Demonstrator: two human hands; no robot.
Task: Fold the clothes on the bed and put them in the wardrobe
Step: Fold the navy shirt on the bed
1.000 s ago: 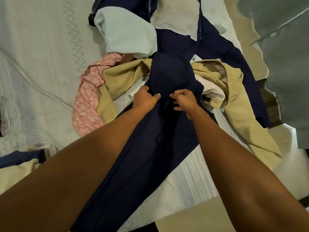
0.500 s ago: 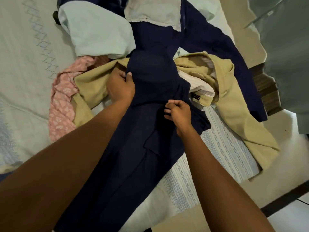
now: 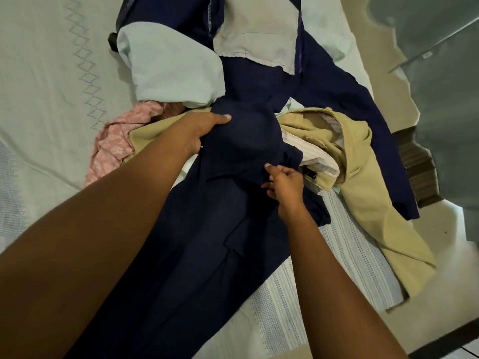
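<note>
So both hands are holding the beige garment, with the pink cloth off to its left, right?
Not quite: the head view shows the left hand and right hand gripping the navy garment, not the beige garment, which lies partly under it. The pink cloth is indeed off to the left.

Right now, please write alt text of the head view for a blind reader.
The left hand grips and the right hand pinches a navy garment on a bed. A khaki garment and a pink garment lie beside it.
</note>
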